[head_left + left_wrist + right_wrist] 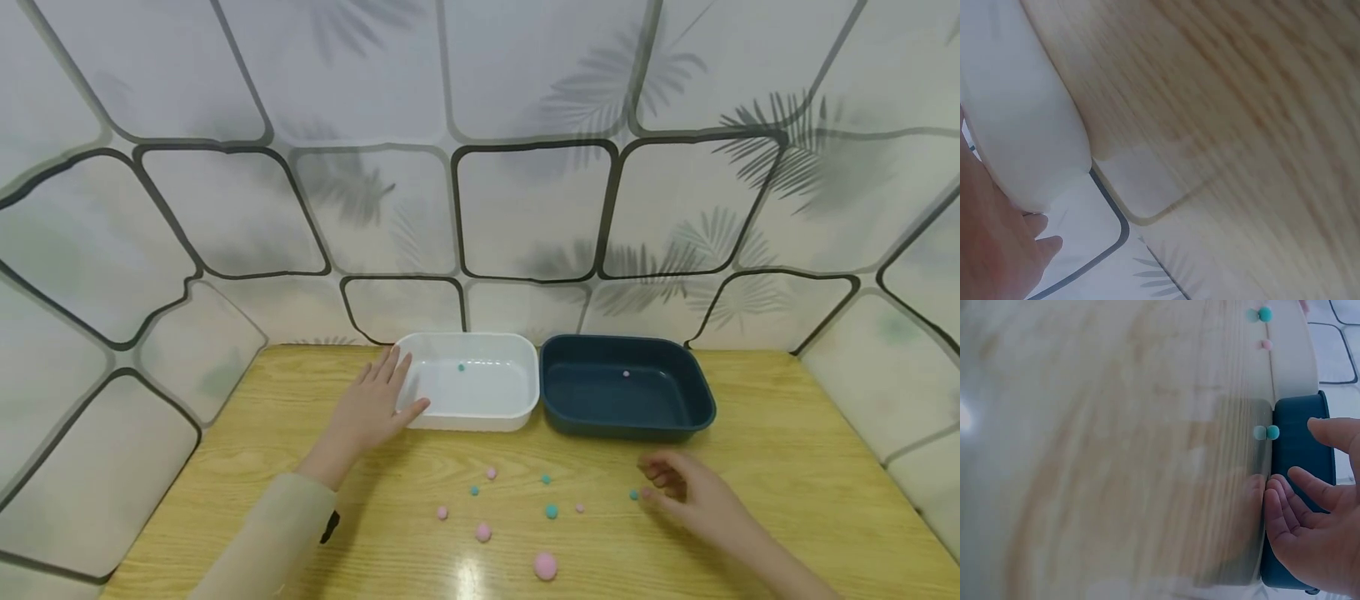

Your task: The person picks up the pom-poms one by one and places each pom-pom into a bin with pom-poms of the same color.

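Note:
My left hand [371,404] lies on the left end of the white basin [468,421], its fingers spread over the rim; the left wrist view has the hand [997,244] against the white wall. Over the wood table, my right hand [686,492] hangs in front of the dark blue basin [630,429], fingers loosely bent and nothing held. A small teal ball [633,495] sits just left of its fingertips. Seen from the right wrist, thumb and forefinger stand apart near a teal ball [1273,432]. One teal ball [461,367] is inside the white basin, one pink ball [626,374] inside the blue.
Several small pink and teal balls are scattered on the table in front of the basins, among them a larger pink ball [545,567] near the front and a teal ball [552,511]. A patterned cloth wall [532,208] rises directly behind both basins.

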The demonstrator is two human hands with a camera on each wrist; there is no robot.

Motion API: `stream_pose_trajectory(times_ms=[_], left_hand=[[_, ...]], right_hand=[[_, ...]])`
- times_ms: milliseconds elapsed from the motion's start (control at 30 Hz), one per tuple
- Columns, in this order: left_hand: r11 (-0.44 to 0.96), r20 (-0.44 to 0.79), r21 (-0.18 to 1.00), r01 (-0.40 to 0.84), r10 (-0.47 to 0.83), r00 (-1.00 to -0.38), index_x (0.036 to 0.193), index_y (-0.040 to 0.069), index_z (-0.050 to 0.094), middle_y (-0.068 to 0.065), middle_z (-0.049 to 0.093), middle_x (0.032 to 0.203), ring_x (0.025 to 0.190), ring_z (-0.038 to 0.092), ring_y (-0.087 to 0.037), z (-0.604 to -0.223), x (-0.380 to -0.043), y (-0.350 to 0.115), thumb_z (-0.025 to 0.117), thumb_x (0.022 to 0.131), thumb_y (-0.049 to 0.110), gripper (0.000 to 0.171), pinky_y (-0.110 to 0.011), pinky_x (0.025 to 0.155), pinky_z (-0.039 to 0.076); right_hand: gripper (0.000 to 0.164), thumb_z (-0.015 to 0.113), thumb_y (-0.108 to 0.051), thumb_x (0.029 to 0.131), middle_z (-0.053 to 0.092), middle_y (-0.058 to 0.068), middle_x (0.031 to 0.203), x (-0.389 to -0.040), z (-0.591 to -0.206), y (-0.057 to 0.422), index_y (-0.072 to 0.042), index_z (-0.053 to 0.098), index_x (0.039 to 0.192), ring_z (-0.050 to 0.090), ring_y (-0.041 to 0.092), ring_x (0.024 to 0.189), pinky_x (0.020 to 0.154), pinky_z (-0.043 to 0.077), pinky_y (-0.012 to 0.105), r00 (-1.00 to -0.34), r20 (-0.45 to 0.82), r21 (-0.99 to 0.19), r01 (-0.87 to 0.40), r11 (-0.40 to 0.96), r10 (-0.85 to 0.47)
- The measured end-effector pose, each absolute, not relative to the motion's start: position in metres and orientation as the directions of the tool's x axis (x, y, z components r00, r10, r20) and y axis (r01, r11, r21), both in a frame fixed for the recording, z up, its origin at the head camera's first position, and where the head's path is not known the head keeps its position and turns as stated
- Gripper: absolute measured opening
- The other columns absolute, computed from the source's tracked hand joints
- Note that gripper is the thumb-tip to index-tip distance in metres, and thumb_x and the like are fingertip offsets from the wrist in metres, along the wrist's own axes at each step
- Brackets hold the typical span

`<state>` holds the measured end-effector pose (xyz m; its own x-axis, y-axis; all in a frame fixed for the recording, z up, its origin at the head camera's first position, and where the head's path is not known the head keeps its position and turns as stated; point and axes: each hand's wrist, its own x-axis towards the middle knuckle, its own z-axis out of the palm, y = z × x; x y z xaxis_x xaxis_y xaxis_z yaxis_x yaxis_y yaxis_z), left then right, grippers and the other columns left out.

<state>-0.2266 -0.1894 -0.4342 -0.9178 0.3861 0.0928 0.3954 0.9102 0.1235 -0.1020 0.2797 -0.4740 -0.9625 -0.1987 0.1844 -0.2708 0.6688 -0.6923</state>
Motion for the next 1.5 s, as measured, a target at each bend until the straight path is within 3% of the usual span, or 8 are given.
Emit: stream_pose_trajectory(times_ms=[200, 433, 933, 1500], left_hand=[[0.911, 0.070, 0.149, 0.384, 0.378, -0.923, 0.167, -0.004, 0.023, -0.027, 0.013, 0.175, 0.164, 0.015, -0.044, -0.436, -0.227, -0.191, 0.050, 0.108, 0.056, 0.088, -0.059, 0.133, 0.022], [0.911, 0.050, 0.156, 0.381, 0.378, -0.924, 0.166, -0.005, 0.023, -0.028, 0.010, 0.175, 0.165, 0.012, -0.044, -0.436, -0.225, -0.190, 0.048, 0.109, 0.056, 0.087, -0.057, 0.134, 0.021], [0.918, 0.067, 0.144, 0.370, 0.364, -0.929, 0.164, -0.013, 0.016, -0.031, 0.010, 0.174, 0.164, 0.013, -0.045, -0.436, -0.226, -0.188, 0.049, 0.108, 0.057, 0.095, -0.056, 0.134, 0.021], [0.919, 0.026, 0.122, 0.376, 0.376, -0.926, 0.163, -0.014, 0.016, -0.032, 0.008, 0.174, 0.164, 0.010, -0.046, -0.431, -0.227, -0.187, 0.049, 0.107, 0.060, 0.099, -0.055, 0.134, 0.020]], right_hand=[[0.033, 0.087, -0.019, 0.088, 0.069, 0.001, 0.100, -0.105, -0.472, 0.279, -0.003, 0.075, 0.114, 0.054, -0.006, 0.084, 0.070, 0.055, 0.020, -0.973, 0.069, -0.707, -0.203, 0.677, -0.220], [0.030, 0.091, -0.024, 0.085, 0.066, -0.003, 0.095, -0.105, -0.468, 0.276, -0.010, 0.077, 0.107, 0.051, -0.004, 0.079, 0.066, 0.050, 0.020, -0.971, 0.019, -0.659, -0.193, 0.727, -0.240], [0.019, 0.092, -0.018, 0.083, 0.065, -0.011, 0.084, -0.108, -0.474, 0.270, -0.019, 0.077, 0.094, 0.051, -0.007, 0.072, 0.062, 0.050, 0.019, -0.960, 0.082, -0.597, -0.264, 0.758, -0.269], [0.013, 0.087, -0.009, 0.086, 0.066, -0.012, 0.078, -0.109, -0.469, 0.264, -0.018, 0.078, 0.088, 0.053, -0.006, 0.069, 0.061, 0.050, 0.020, -0.966, 0.078, -0.589, -0.244, 0.770, -0.246]])
